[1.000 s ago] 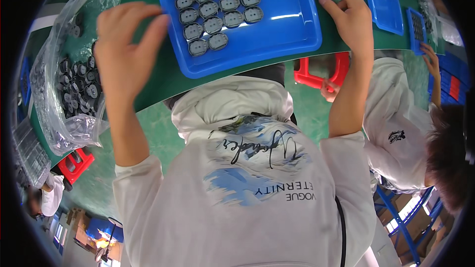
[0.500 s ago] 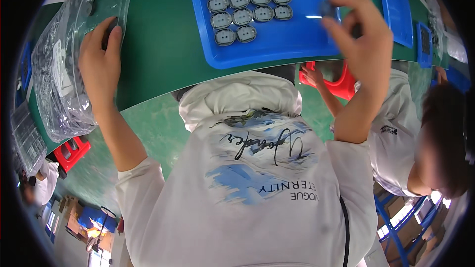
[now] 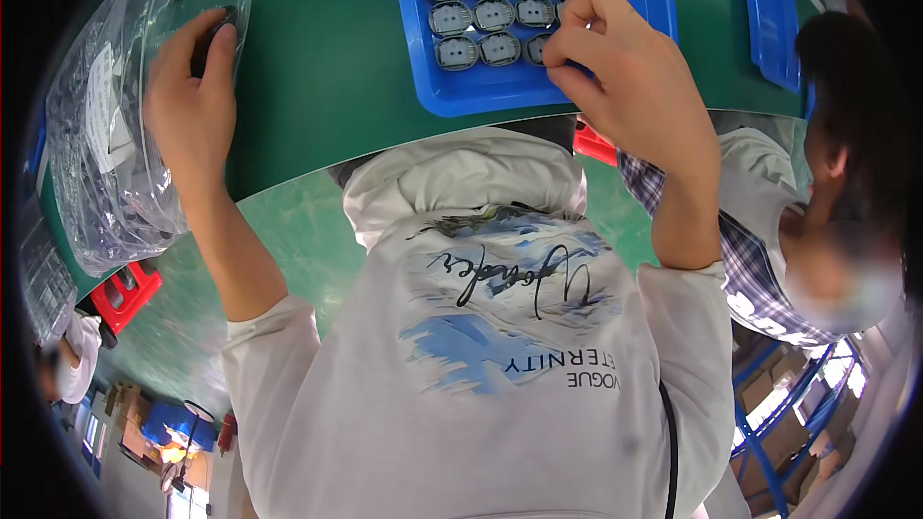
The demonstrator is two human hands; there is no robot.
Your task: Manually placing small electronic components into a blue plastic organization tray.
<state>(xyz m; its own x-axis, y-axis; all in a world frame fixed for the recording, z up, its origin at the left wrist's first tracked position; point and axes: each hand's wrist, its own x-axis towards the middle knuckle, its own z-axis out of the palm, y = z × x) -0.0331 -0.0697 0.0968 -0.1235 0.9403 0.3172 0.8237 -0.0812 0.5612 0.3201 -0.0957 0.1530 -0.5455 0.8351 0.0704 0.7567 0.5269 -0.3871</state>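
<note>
My right hand point(image 3: 635, 82) is over the blue tray point(image 3: 452, 101), its thumb and fingers pinched at the edge of a grey oval plastic casing point(image 3: 536, 48). That casing sits at the right end of the nearest row, beside another grey casing point(image 3: 499, 49). Several matching casings lie in rows farther back, each with small holes in its pale middle. At the left, my left hand point(image 3: 195, 106) is closed around a small dark part point(image 3: 228, 17), mostly hidden by the fingers. This hand rests against the clear plastic bag point(image 3: 125, 202).
The green table point(image 3: 317, 77) has a curved near edge in front of me. Another blue tray point(image 3: 766, 14) lies at the far right. Close by on the right sits another person point(image 3: 769, 192). Red stools point(image 3: 127, 296) stand below the table.
My right hand has moved left, from the tray's right side to the end of the nearest row, where a third casing now shows. The tray appears shifted right in view; my left hand stays by the bag.
</note>
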